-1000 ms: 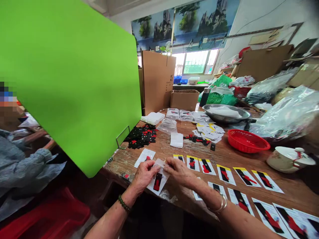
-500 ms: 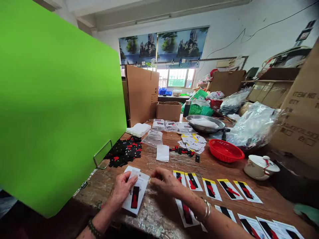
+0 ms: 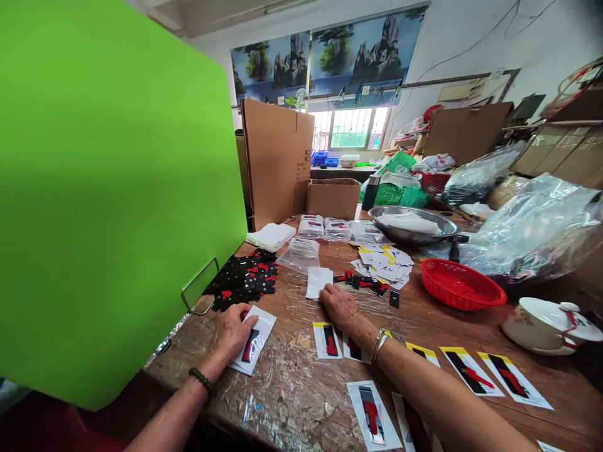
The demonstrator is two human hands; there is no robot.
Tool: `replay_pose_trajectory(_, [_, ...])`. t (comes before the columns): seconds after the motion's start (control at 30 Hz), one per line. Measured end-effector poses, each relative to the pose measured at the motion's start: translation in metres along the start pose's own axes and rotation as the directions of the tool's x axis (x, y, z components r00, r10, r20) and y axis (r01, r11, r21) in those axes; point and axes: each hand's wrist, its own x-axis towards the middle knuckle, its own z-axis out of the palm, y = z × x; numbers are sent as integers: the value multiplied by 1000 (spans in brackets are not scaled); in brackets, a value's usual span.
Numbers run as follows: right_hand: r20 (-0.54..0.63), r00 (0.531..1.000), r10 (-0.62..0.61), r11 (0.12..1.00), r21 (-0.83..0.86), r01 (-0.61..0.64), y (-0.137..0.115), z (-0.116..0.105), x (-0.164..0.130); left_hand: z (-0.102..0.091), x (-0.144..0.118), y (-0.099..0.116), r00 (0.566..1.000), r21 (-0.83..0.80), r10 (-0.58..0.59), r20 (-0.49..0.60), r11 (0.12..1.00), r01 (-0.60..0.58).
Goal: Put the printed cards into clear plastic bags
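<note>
Fingers of the left hand (image 3: 234, 328) are lying flat and loosely spread on a bagged card (image 3: 253, 339), pressing it onto the table (image 3: 301, 389) near the front edge rather than gripping it; the card, carrying a black-and-red clip inside a clear sleeve, is showing past the fingertips. Fingers of the right hand (image 3: 340, 305) are reaching forward, slightly curled and close together, with the tips touching the near edge of a small stack of white sleeves (image 3: 318, 280); whether they are pinching one yet is too hard to tell. Judging by the layout, the packing is looking partly done: one card is sitting finished under the left hand, while a run of unbagged cards (image 3: 471, 371) with clips is lying along the table to the right, so plenty appears to be waiting. Farther out, a heap of loose clips (image 3: 245, 281) is sitting beside the green screen (image 3: 113, 201), with more clips (image 3: 362, 282) and blank cards (image 3: 384, 258) just beyond the right hand. A red basket (image 3: 461, 284), a steel bowl (image 3: 412, 227), a lidded cup (image 3: 549, 320) and cardboard boxes (image 3: 277, 160) are standing toward the back.
</note>
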Motion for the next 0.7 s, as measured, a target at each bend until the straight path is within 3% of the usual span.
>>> replay_pose_trajectory(0.23, [7,1000,-15,998,-58,16,-3,-8,-11,-2,-13,5,977,147,182,-112,975,-165])
replay_pose_trajectory(0.4, [-29,995,99,994,-41,-101,6,-11,-9,2,-30,30,964,43,213,-161,977,-209])
replay_pose_trajectory(0.57, [-67,987,149,988,-36,-151,14,-10,-12,15,-51,55,980,-169,183,-83,966,-195])
replay_pose_trajectory(0.7, [-99,987,131,990,-44,-136,14,-8,-17,37,-50,77,996,-306,52,79,952,-25])
